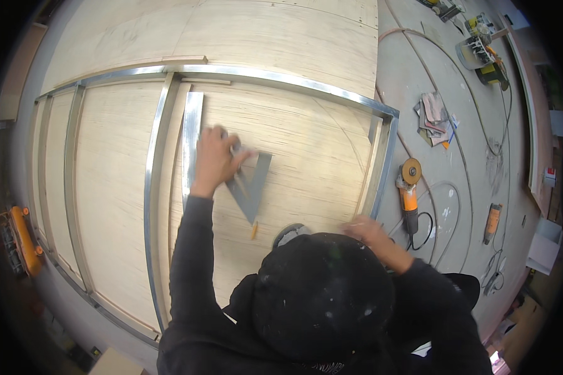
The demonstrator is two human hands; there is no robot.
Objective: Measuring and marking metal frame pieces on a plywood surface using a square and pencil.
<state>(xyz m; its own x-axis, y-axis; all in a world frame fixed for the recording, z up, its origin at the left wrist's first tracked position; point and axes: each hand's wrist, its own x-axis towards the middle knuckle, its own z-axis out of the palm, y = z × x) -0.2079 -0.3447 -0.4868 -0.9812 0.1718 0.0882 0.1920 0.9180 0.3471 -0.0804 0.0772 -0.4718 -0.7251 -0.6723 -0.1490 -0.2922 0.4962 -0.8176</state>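
Note:
My left hand (216, 159) is closed on the upper part of a grey metal triangular square (256, 187), which lies flat on a pale plywood sheet (306, 150). Beside that hand, along its left, runs a loose shiny metal bar (192, 125). A short yellow pencil (254, 230) rests just below the square's lower tip. Over by the frame's right side is my right hand (370, 234); its fingers are blurred and partly hidden behind the black cap. A grey rounded thing (291, 234) shows beside the cap, too covered to name.
A metal tube frame (153, 156) with crossbars and wooden strips surrounds the plywood. On the grey floor at right lie an orange angle grinder (409, 194), sanding sheets (434, 119), a second orange tool (493, 222), hoses and cords. An orange tool (24, 240) sits at far left.

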